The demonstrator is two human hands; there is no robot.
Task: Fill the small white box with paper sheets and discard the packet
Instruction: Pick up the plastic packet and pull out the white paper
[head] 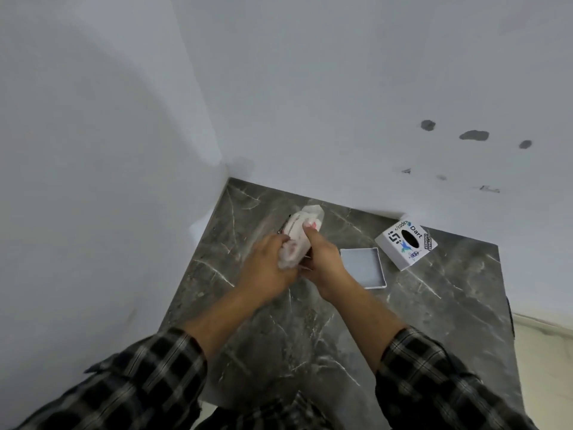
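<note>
Above the dark marble table (pixel 310 336), both hands grip the packet (pixel 299 235): left hand (pixel 266 268) at its near end, right hand (pixel 322 262) along its side. To their right lies an open white tray (pixel 363 267) (empty), with the stickered box (pixel 406 243) just beyond, beside the wall.

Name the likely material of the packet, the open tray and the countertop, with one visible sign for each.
Packet: thin plastic film, probably; translucent and crinkled.
Open tray: card or plastic, unclear; matte white, thin straight walls.
Countertop: marble or marble-look stone; dark grey, white veins, slight sheen.
</note>
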